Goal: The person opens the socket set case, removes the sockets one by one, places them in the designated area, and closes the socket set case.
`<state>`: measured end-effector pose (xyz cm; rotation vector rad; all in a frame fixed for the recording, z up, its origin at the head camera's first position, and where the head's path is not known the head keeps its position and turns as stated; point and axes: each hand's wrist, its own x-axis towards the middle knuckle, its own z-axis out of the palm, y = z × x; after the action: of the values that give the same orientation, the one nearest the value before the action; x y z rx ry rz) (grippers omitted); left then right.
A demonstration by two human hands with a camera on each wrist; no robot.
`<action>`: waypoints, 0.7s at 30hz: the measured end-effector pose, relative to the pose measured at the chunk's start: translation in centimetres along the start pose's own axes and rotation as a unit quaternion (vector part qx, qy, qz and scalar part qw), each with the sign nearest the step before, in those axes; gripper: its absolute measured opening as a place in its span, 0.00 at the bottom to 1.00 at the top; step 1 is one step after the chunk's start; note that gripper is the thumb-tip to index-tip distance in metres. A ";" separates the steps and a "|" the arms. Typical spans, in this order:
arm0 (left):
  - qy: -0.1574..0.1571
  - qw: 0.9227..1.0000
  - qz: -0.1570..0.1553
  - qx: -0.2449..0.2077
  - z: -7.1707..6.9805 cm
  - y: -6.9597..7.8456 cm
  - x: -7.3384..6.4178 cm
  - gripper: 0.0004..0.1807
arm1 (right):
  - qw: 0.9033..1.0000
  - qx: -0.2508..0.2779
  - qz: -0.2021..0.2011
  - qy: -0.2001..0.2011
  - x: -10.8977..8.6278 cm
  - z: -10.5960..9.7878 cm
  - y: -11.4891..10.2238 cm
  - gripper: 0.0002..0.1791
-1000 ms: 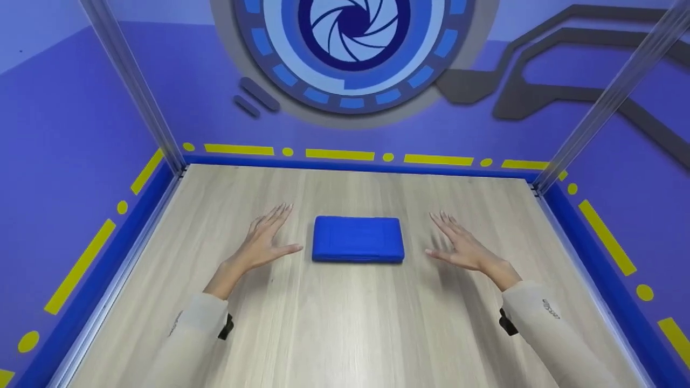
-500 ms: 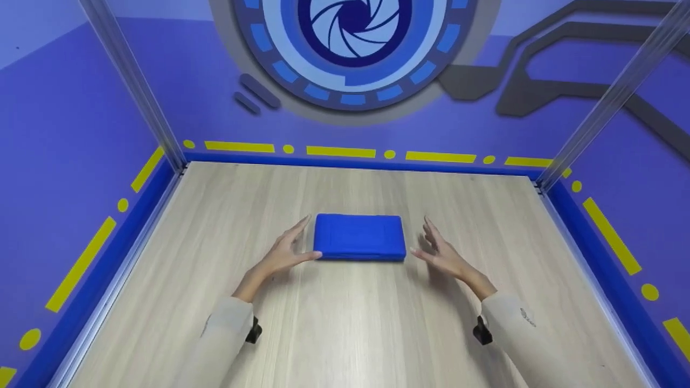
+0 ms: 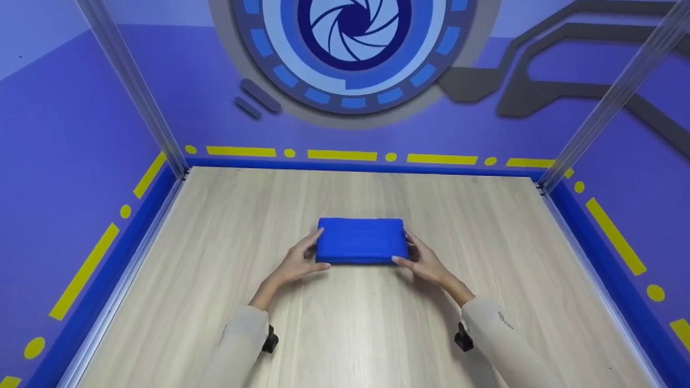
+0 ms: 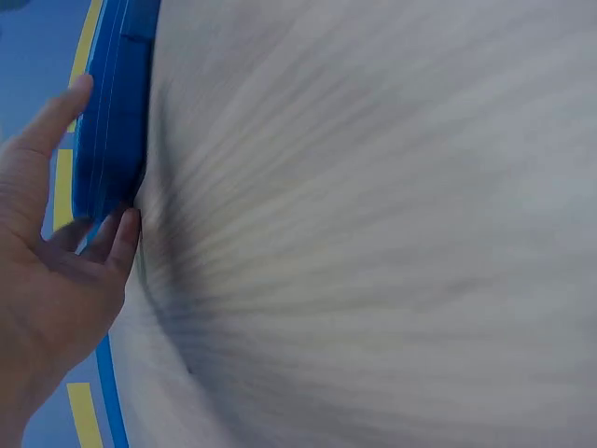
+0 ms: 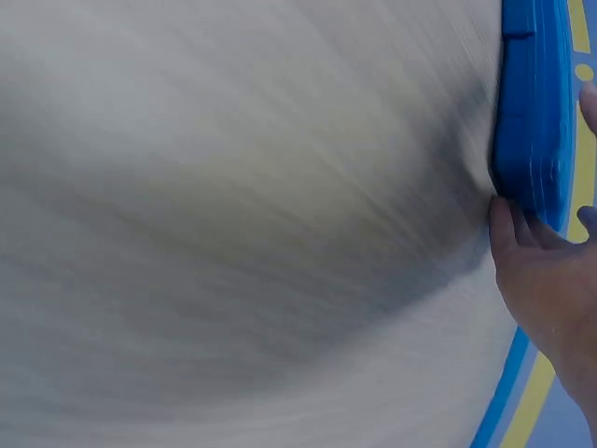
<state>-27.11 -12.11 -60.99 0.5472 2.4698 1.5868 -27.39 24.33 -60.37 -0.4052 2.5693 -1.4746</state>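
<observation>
Folded blue cloth: we found it lying flat at the middle of the wooden tabletop, long side toward the person. Left hand cupped its left end, thumb at the near corner, fingers along the edge; right hand mirrored this at the right end. We judged both grips placed so as to keep the stacked folds together

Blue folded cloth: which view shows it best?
Head view: the whole blue folded cloth lies flat on the wooden table, with the left hand and right hand at its ends. The left wrist view and right wrist view show only one layered edge each, close up beside blurred table.
</observation>
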 end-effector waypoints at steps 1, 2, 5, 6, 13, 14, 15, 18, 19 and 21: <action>-0.005 1.000 0.003 0.003 0.1 0.0 0.1 0.52 | 1.000 -0.002 0.002 0.004 0.0 0.2 0.0 0.49; -0.009 1.000 0.002 0.013 0.2 0.0 0.2 0.50 | 1.000 0.000 0.004 0.009 -0.1 0.4 0.1 0.49; 0.001 0.999 0.004 0.043 0.5 0.1 0.3 0.47 | 1.000 0.003 -0.001 0.025 -0.1 1.1 0.1 0.47; 0.009 0.998 0.003 0.057 0.5 0.1 0.3 0.47 | 0.999 0.009 -0.003 0.034 -0.1 1.3 0.1 0.46; 0.050 0.994 -0.033 0.090 1.0 0.4 0.9 0.43 | 0.999 -0.002 -0.020 0.031 0.0 1.3 0.1 0.44; 0.052 0.994 -0.038 0.092 0.8 0.5 0.8 0.43 | 0.999 -0.003 -0.020 0.028 0.1 1.4 0.1 0.44; 0.053 0.993 -0.041 0.094 0.8 0.6 0.8 0.44 | 0.999 -0.004 -0.019 0.027 0.2 1.5 0.0 0.44; 0.050 0.993 -0.039 0.095 0.9 1.0 1.1 0.46 | 0.999 -0.008 -0.007 0.031 0.3 1.3 -0.2 0.43; 0.049 0.994 -0.035 0.094 1.0 1.2 1.3 0.47 | 0.999 -0.011 -0.001 0.032 0.3 1.1 -0.3 0.43; 0.053 0.994 -0.027 0.089 1.2 1.6 1.6 0.47 | 0.999 -0.020 0.010 0.030 0.2 0.5 -0.6 0.43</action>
<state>-27.87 -9.87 -59.90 0.4261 2.6977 1.4195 -27.37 23.59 -60.07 -0.3436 2.6458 -1.4512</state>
